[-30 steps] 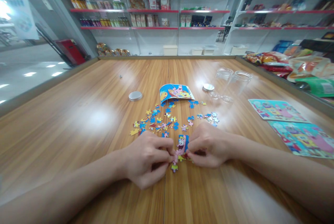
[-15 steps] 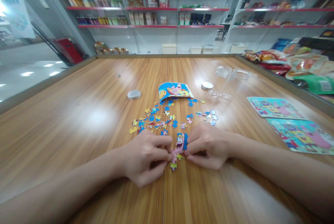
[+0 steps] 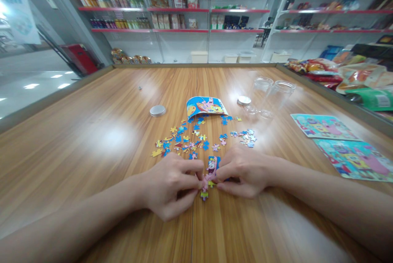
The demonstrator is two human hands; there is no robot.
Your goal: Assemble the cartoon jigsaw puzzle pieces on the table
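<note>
A small cluster of joined jigsaw pieces (image 3: 211, 166), blue and pink with a cartoon face, lies flat on the wooden table (image 3: 129, 214). At its left edge my left hand (image 3: 176, 183) is closed, thumb and fingertips pressed on a pink piece. My right hand (image 3: 242, 171) pinches at the cluster's right side and covers part of it. Just beyond my hands spread many loose jigsaw pieces (image 3: 186, 138), mostly blue, yellow and pink. Behind them stands a curved picture card (image 3: 207, 106) with the same cartoon figures.
Two clear jars (image 3: 278, 97) stand at the right beside a silver lid (image 3: 244, 100); another lid (image 3: 157, 111) lies on the left. Two finished-looking picture sheets (image 3: 327, 126) rest at the right edge. Shelves (image 3: 178, 10) line the back, and packaged snacks (image 3: 322, 68) are piled beyond the table's right side.
My right hand has shifted slightly left, its fingertips now further over the cluster's right side. My left hand stays almost where it was.
</note>
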